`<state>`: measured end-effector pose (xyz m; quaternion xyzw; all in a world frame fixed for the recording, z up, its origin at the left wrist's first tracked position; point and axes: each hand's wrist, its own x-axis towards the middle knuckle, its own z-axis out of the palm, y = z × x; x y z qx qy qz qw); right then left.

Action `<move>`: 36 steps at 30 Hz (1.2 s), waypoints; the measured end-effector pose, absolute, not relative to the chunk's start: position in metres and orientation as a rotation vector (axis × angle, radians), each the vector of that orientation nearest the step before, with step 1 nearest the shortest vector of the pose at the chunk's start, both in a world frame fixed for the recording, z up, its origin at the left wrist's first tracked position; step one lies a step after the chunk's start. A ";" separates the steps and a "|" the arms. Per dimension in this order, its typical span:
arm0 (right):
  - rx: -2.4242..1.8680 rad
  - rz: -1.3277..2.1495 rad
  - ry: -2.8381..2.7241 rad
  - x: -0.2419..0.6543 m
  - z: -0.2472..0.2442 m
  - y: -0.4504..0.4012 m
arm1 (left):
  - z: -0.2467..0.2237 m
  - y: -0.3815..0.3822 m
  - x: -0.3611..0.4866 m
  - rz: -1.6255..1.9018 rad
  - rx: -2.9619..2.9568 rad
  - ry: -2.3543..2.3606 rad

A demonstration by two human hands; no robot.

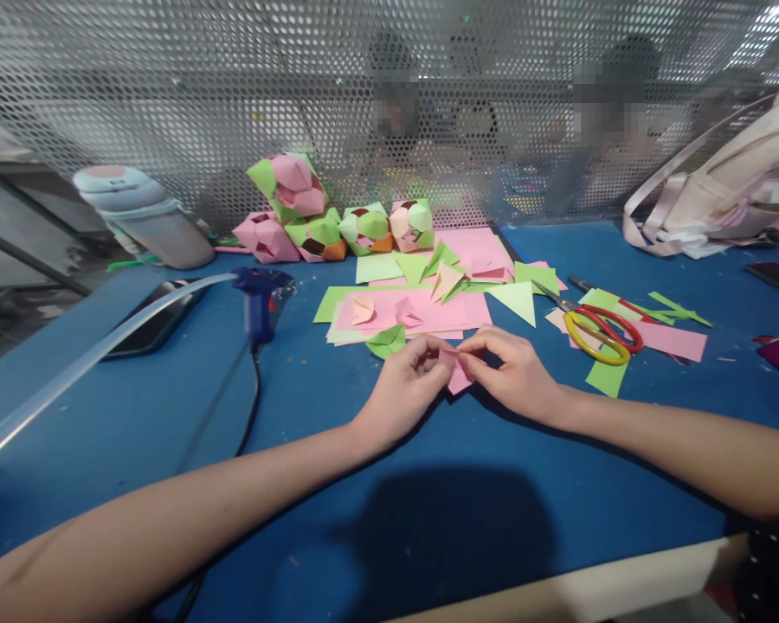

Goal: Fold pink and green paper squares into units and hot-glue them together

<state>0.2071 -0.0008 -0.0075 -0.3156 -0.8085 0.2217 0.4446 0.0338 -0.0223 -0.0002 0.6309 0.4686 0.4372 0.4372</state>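
We see left hand (406, 385) and right hand (516, 372) both pinching a small pink paper piece (459, 379) over the blue table (299, 536), near side of the pink sheets (473, 310); scissors (572, 309) lie right, glue gun (257, 313) left.

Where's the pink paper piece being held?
Head view, near centre: the pink paper piece is pinched by the left grip and right grip, just nearer the camera than the layered sheets.
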 end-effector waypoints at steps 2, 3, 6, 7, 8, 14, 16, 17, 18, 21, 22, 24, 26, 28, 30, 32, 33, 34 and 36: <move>-0.776 0.546 -2.000 0.207 -0.008 0.000 | -0.002 -0.022 0.034 1.106 1.574 1.172; -0.774 0.545 -1.998 0.207 -0.008 0.001 | -0.003 -0.021 0.034 1.110 1.573 1.171; -0.770 0.546 -1.998 0.207 -0.009 0.001 | -0.003 -0.021 0.034 1.112 1.567 1.163; -0.767 0.546 -1.999 0.207 -0.009 0.001 | -0.003 -0.021 0.034 1.111 1.569 1.166; -0.763 0.547 -2.001 0.207 -0.010 0.001 | -0.002 -0.021 0.033 1.108 1.575 1.170; -0.746 0.547 -2.009 0.208 -0.010 0.001 | 0.001 -0.020 0.033 1.089 1.645 1.183; -0.746 0.546 -2.010 0.208 -0.011 0.001 | 0.001 -0.020 0.033 1.085 1.661 1.201; -0.747 0.548 -2.011 0.208 -0.011 0.001 | 0.001 -0.020 0.033 1.084 1.663 1.206; -0.747 0.549 -2.011 0.207 -0.011 0.002 | 0.001 -0.021 0.033 1.083 1.664 1.209; -0.753 0.564 -2.010 0.207 -0.012 0.002 | 0.001 -0.021 0.033 1.084 1.668 1.209; -0.758 0.571 -2.009 0.207 -0.011 0.002 | 0.001 -0.021 0.033 1.084 1.671 1.211; -0.769 0.580 -2.005 0.207 -0.011 0.001 | 0.000 -0.021 0.032 1.085 1.670 1.214; -0.774 0.583 -2.000 0.207 -0.010 0.001 | -0.001 -0.021 0.032 1.080 1.652 1.214; -0.772 0.583 -1.999 0.207 -0.010 0.001 | -0.001 -0.021 0.032 1.075 1.627 1.206; -0.770 0.587 -1.998 0.208 -0.011 0.001 | -0.001 -0.022 0.032 1.073 1.617 1.201; -0.779 0.597 -1.983 0.208 -0.012 0.002 | 0.000 -0.022 0.032 1.075 1.622 1.211; -0.790 0.606 -1.973 0.208 -0.013 0.002 | 0.001 -0.023 0.032 1.077 1.626 1.220; -0.808 0.618 -1.960 0.208 -0.014 0.003 | 0.001 -0.023 0.032 1.080 1.628 1.229; -0.859 0.642 -1.936 0.209 -0.014 0.004 | 0.002 -0.023 0.031 1.097 1.624 1.241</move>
